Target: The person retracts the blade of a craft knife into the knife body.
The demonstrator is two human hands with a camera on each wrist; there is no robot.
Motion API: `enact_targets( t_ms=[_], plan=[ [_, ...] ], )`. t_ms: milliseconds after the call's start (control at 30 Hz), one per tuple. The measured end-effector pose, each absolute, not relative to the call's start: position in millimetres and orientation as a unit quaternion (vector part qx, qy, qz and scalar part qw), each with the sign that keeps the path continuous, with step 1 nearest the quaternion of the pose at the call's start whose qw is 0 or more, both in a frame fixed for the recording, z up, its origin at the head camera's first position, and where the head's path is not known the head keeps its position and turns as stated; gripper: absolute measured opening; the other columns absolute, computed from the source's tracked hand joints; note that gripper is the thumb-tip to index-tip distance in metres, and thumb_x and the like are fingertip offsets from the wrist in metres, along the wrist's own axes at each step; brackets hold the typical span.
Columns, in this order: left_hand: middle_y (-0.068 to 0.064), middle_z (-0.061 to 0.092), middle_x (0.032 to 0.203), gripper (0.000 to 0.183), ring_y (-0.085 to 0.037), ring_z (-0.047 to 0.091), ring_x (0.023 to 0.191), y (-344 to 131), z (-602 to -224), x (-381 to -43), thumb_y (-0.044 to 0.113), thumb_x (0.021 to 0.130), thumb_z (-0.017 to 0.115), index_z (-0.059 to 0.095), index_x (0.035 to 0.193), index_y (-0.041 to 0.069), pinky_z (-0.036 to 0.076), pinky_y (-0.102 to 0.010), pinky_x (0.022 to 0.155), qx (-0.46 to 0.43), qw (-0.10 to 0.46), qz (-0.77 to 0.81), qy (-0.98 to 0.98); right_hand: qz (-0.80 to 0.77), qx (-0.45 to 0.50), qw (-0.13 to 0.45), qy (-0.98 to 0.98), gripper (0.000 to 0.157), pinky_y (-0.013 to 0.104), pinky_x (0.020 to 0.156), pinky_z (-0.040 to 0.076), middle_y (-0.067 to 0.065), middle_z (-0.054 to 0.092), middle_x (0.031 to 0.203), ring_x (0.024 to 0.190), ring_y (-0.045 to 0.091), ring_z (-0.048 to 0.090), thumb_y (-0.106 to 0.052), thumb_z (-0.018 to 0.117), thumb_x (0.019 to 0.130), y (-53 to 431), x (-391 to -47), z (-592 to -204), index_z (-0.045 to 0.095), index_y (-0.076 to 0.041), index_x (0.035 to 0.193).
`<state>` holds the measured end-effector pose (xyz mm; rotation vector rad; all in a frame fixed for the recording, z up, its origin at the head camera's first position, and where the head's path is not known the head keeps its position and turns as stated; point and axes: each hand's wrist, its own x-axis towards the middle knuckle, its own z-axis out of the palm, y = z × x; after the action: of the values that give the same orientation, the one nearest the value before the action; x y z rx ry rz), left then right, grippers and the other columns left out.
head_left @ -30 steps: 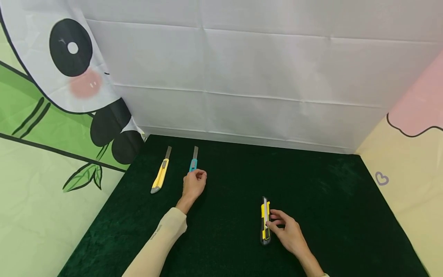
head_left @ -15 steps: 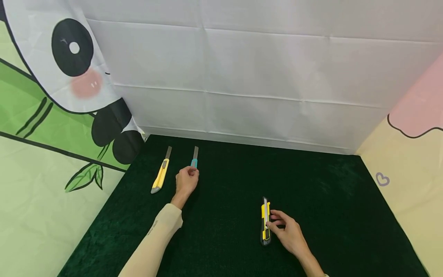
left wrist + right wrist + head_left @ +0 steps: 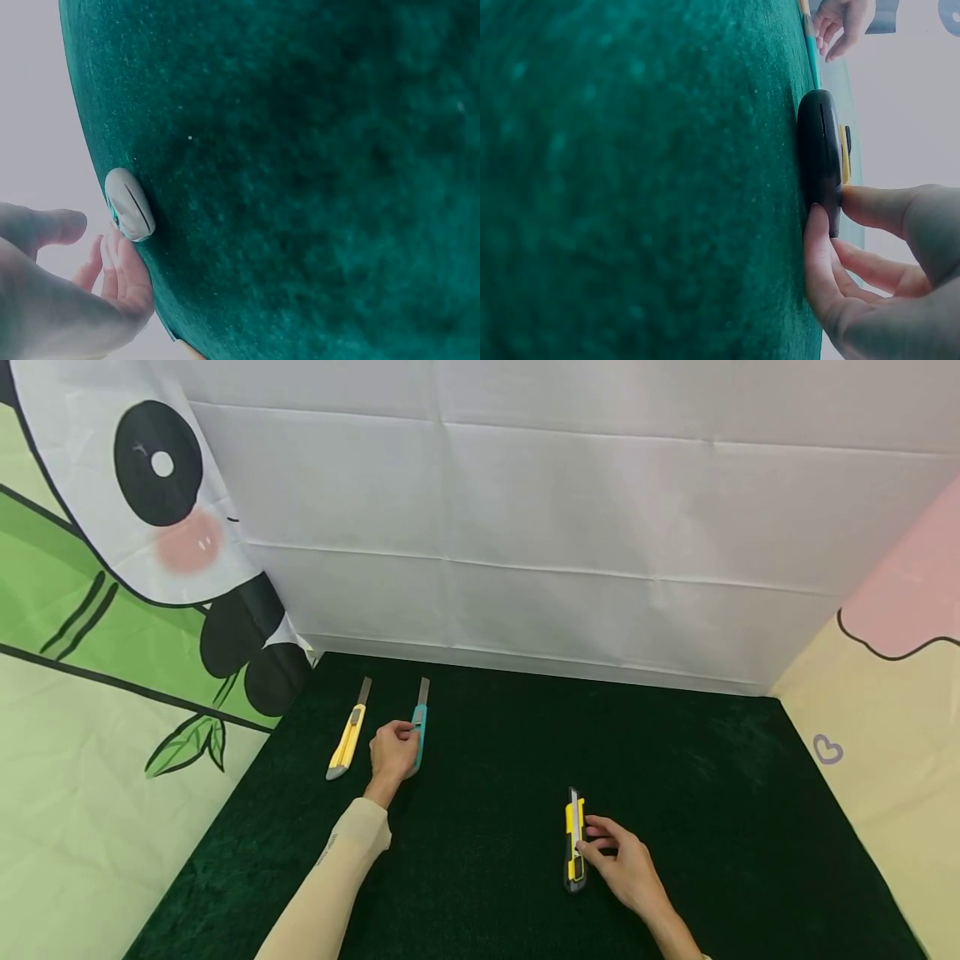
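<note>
White sheeting (image 3: 555, 543) rises behind a dark green cloth (image 3: 487, 810) on which three utility knives lie lengthwise. Far left: yellow knife (image 3: 348, 739), blade exposed. Just right of it: teal knife (image 3: 423, 727), blade likewise exposed, with the left hand (image 3: 392, 748) at its left edge — thumb spread from the fingers. Nearer the viewer, at right: black-and-yellow knife (image 3: 574, 847), pinched along its right edge by the right hand (image 3: 628, 870).
</note>
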<state>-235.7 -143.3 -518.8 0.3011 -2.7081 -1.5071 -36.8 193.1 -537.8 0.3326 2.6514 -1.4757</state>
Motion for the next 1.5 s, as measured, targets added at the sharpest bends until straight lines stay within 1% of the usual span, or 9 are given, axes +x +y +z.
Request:
enact_targets(
  t_ms=[200, 400, 533, 800, 1133, 1333, 1500],
  plan=[
    [-0.022, 0.065, 0.116, 0.029, -0.034, 0.058, 0.104, -148, -524, -240, 0.015, 0.103, 0.059, 0.064, 0.125, -0.002, 0.048, -0.050, 0.093, 0.114, 0.011, -0.471, -0.875, -0.483, 0.102, 0.044, 0.869, 0.046, 0.037, 0.083, 0.056, 0.007, 0.066, 0.119, 0.105, 0.022, 0.064, -0.019, 0.075, 0.094, 192, -40, -541, 0.062, -0.006, 0.135],
    [-0.025, 0.061, 0.123, 0.036, -0.036, 0.058, 0.110, -150, -526, -243, 0.021, 0.104, 0.061, 0.059, 0.130, -0.002, 0.049, -0.051, 0.096, 0.113, -0.012, -0.475, -0.873, -0.484, 0.102, 0.037, 0.868, 0.043, 0.032, 0.080, 0.055, 0.006, 0.067, 0.118, 0.105, 0.020, 0.064, -0.017, 0.075, 0.095, 193, -44, -542, 0.063, -0.007, 0.135],
    [-0.025, 0.059, 0.126, 0.038, -0.037, 0.057, 0.113, -152, -528, -245, 0.021, 0.103, 0.062, 0.056, 0.133, -0.003, 0.048, -0.051, 0.097, 0.113, -0.029, -0.465, -0.878, -0.482, 0.096, 0.036, 0.870, 0.043, 0.030, 0.080, 0.054, 0.005, 0.067, 0.118, 0.104, 0.019, 0.064, -0.017, 0.075, 0.094, 193, -46, -544, 0.063, -0.007, 0.135],
    [-0.027, 0.059, 0.127, 0.041, -0.037, 0.057, 0.114, -154, -532, -247, 0.019, 0.101, 0.065, 0.056, 0.132, -0.006, 0.047, -0.052, 0.100, 0.102, -0.036, -0.450, -0.886, -0.483, 0.093, 0.037, 0.870, 0.043, 0.033, 0.080, 0.055, 0.005, 0.067, 0.117, 0.103, 0.019, 0.064, -0.018, 0.075, 0.094, 193, -50, -549, 0.063, -0.007, 0.134],
    [-0.025, 0.060, 0.124, 0.039, -0.036, 0.057, 0.111, -155, -537, -249, 0.017, 0.100, 0.068, 0.057, 0.130, -0.006, 0.048, -0.051, 0.098, 0.108, -0.031, -0.452, -0.885, -0.490, 0.094, 0.045, 0.865, 0.044, 0.034, 0.079, 0.056, 0.005, 0.067, 0.117, 0.103, 0.019, 0.064, -0.018, 0.075, 0.094, 193, -53, -555, 0.063, -0.007, 0.134],
    [-0.025, 0.061, 0.125, 0.041, -0.036, 0.058, 0.111, -154, -535, -251, 0.017, 0.099, 0.069, 0.057, 0.131, -0.006, 0.048, -0.051, 0.098, 0.116, -0.030, -0.453, -0.883, -0.496, 0.093, 0.048, 0.862, 0.045, 0.036, 0.080, 0.056, 0.005, 0.066, 0.118, 0.103, 0.019, 0.064, -0.019, 0.075, 0.094, 193, -56, -558, 0.062, -0.007, 0.135],
    [-0.026, 0.063, 0.123, 0.041, -0.036, 0.059, 0.110, -156, -531, -248, 0.015, 0.098, 0.070, 0.059, 0.131, -0.007, 0.048, -0.051, 0.098, 0.113, -0.031, -0.452, -0.884, -0.494, 0.096, 0.047, 0.863, 0.045, 0.037, 0.080, 0.057, 0.006, 0.066, 0.117, 0.102, 0.020, 0.064, -0.018, 0.075, 0.094, 190, -52, -553, 0.062, -0.006, 0.135]
  ],
)
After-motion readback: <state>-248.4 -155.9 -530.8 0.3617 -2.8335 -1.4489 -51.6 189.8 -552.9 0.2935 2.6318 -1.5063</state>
